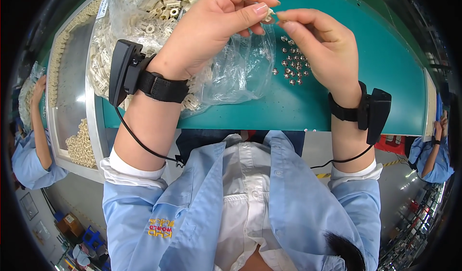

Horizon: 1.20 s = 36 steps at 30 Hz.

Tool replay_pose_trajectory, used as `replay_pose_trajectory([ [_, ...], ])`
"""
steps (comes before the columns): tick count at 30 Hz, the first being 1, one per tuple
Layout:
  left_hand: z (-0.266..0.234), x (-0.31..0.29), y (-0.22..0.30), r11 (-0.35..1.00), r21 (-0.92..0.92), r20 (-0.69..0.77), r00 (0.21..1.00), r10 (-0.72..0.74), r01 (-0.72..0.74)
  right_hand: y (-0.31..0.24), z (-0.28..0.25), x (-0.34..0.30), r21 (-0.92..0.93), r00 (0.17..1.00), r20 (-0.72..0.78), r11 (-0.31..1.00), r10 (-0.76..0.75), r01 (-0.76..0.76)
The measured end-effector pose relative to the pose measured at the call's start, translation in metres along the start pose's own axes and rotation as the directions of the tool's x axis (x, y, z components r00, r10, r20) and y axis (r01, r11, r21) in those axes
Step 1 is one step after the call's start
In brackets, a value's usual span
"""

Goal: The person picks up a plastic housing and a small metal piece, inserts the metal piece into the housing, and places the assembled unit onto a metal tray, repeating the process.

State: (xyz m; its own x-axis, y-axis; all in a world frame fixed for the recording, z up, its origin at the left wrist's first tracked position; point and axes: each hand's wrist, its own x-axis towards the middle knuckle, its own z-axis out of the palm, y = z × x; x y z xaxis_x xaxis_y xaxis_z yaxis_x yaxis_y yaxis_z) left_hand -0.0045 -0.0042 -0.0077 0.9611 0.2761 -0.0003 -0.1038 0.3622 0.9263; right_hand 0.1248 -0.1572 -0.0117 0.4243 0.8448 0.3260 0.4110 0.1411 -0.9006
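My left hand [219, 23] is raised over the table's far part, its thumb and forefinger pinching a small cream plastic part [270, 16]. My right hand [327, 45] meets it from the right, thumb and forefinger closed together at the part's edge. Whatever sits between those right fingertips is too small to make out. Below my left hand lies a clear plastic bag [236, 81] full of cream plastic pieces [102, 69], ring-ended and tubular. Several small shiny metal pieces [292, 69] are scattered on the green tabletop [380, 78], just left of my right hand.
At the left stands a pale-framed tray [72, 95] with rows of cream pieces along its edge and a cluster in its near corner. Other people in blue work at the far left [36, 151] and far right [433, 155]. A red stool [391, 144] stands beyond the table's right end.
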Motion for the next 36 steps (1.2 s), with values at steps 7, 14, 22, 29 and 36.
replay_pose_trajectory([
  [7, 0.001, 0.0, -0.001, 0.999, 0.034, 0.011, 1.0, -0.029, 0.029, 0.0, -0.001, 0.0, 0.014, 1.0, 0.021, 1.0, 0.02, -0.021],
  [14, 0.0, -0.002, -0.003, 0.998, 0.025, 0.059, 0.996, -0.065, 0.063, -0.004, -0.001, 0.001, 0.025, 0.991, 0.044, 0.992, 0.126, -0.127],
  [22, -0.004, 0.004, -0.011, 0.998, -0.012, 0.106, 0.992, -0.062, 0.064, -0.008, -0.002, 0.001, 0.169, 0.969, 0.073, 0.955, 0.234, -0.243],
  [29, -0.015, 0.031, -0.025, 0.778, -0.032, 0.598, 0.612, 0.518, -0.628, -0.011, -0.002, 0.001, 0.184, 0.957, 0.104, 0.941, 0.27, -0.285],
  [36, 0.004, -0.001, -0.011, 0.999, 0.039, 0.089, 0.996, -0.008, 0.004, -0.006, -0.002, 0.0, 0.195, 0.945, 0.125, 0.927, 0.302, -0.321],
])
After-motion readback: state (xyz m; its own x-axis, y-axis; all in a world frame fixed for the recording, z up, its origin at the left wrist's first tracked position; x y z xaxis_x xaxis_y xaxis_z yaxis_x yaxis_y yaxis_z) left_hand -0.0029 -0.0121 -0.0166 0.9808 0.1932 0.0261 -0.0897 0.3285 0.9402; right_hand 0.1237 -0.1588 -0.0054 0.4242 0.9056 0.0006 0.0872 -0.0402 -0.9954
